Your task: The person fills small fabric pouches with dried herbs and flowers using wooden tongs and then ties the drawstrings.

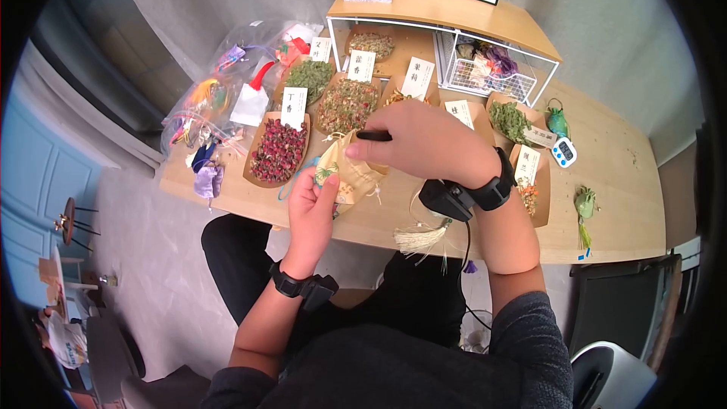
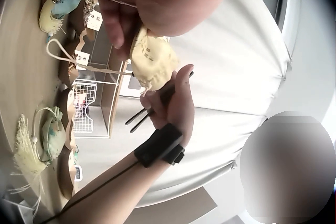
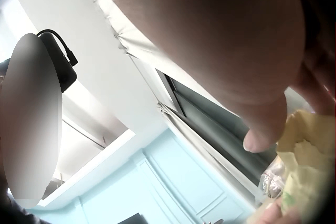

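Note:
My left hand [image 1: 310, 216] holds a cream drawstring pouch [image 1: 357, 180] with a green print, thumb at the front, above the table's front edge. Over the pouch's mouth is my right hand [image 1: 432, 140], its fingertips right at the gathered rim. It grips a black two-pronged tool [image 2: 137, 121], much of which the fingers cover; its thin prongs show in the left wrist view. The pouch's pale cord [image 2: 79, 64] hangs in a loop there. Below my right wrist, a cream tassel [image 1: 420, 239] hangs at the table edge.
Labelled paper trays hold dried rosebuds [image 1: 279, 151], mixed dried petals [image 1: 347, 106] and green leaves [image 1: 309, 76]. Behind them stands a shelf [image 1: 447, 1] with a white wire basket [image 1: 492, 79]. A clear plastic bag [image 1: 201, 98] lies left; a timer [image 1: 564, 152] and green sachet [image 1: 585, 203] lie right.

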A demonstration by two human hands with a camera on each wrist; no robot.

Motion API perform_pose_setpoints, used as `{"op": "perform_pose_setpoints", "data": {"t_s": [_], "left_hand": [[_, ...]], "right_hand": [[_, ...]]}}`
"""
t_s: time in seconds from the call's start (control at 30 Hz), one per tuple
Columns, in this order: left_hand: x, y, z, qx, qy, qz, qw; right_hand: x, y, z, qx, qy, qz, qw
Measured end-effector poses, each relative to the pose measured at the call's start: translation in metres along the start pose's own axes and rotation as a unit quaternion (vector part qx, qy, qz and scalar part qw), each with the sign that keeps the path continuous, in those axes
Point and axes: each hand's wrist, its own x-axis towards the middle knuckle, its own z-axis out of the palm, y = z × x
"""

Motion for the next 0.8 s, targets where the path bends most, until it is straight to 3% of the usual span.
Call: {"op": "perform_pose_setpoints", "data": {"t_s": [0.1, 0.2, 0.27, 0.3, 0.37, 0.4, 0.5, 0.6, 0.63, 0.8], "left_hand": [[-0.002, -0.001, 0.018, -0.032, -0.024, -0.081, 0.996], [-0.007, -0.018, 0.024, -0.044, -0.036, -0.209, 0.976], [-0.014, -0.009, 0.022, 0.181, -0.059, -0.151, 0.970], [-0.016, -0.004, 0.024, 0.296, -0.071, -0.081, 0.949], [-0.019, 0.009, 0.030, 0.516, -0.058, 0.097, 0.849], [-0.018, 0.012, 0.033, 0.609, -0.048, 0.206, 0.764], [-0.012, 0.007, 0.045, 0.608, -0.127, 0.232, 0.749], [0.006, -0.011, 0.048, 0.602, -0.147, 0.293, 0.728], [0.007, -0.020, 0.047, 0.617, -0.159, 0.278, 0.719], [0.009, -0.053, 0.046, 0.674, -0.187, 0.233, 0.676]], "right_hand": [[-0.001, 0.007, 0.004, -0.048, 0.100, 0.010, 0.994], [-0.008, 0.002, -0.007, -0.055, 0.138, 0.043, 0.988], [-0.010, 0.008, -0.013, -0.060, 0.163, 0.041, 0.984], [-0.013, 0.011, -0.014, -0.063, 0.175, 0.041, 0.982], [-0.022, 0.004, -0.023, -0.048, 0.181, 0.063, 0.980], [-0.025, 0.001, -0.028, -0.041, 0.181, 0.066, 0.980], [-0.031, 0.001, -0.031, -0.026, 0.202, 0.057, 0.977], [-0.037, -0.001, -0.034, -0.023, 0.216, 0.046, 0.975], [-0.039, -0.001, -0.035, -0.023, 0.218, 0.044, 0.975], [-0.039, -0.002, -0.035, 0.049, 0.396, -0.074, 0.914]]}}
